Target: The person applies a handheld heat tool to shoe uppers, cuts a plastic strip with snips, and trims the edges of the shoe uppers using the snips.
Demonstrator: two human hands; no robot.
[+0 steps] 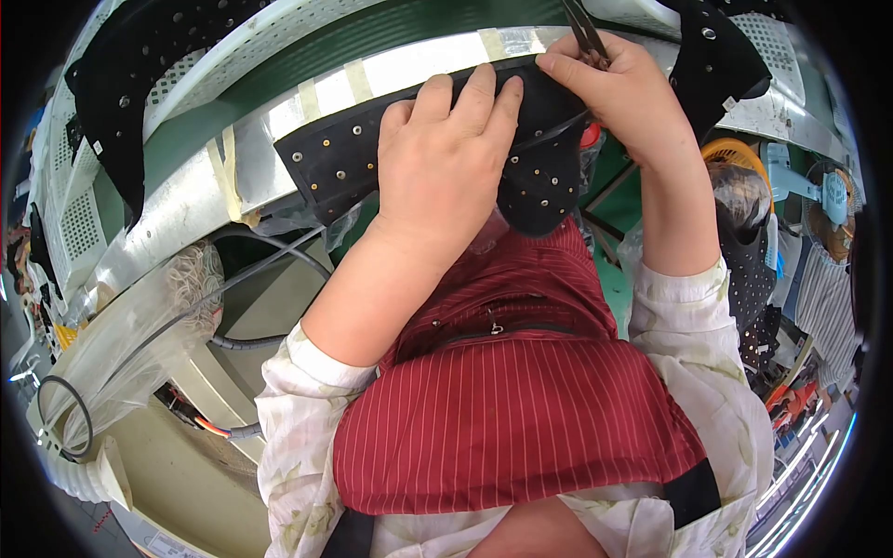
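Observation:
A black fabric piece (349,153) set with silver and gold-coloured metal studs lies over the metal table edge, its rounded lower part hanging toward my lap. My left hand (442,158) rests on the fabric, fingers spaced apart and pressing on it near the upper edge. Held in my right hand (637,98) are dark scissors (586,33), blades pointing away from me. The right thumb touches the fabric's upper right corner. The scissors' handles are mostly hidden by the fingers.
White perforated baskets (79,228) with more studded black pieces (116,102) stand left and at the back. Tape strips mark the metal edge (186,191). A bundle of pale cords (193,288) hangs at left. An orange basket (739,153) and blue fan (834,195) are at right.

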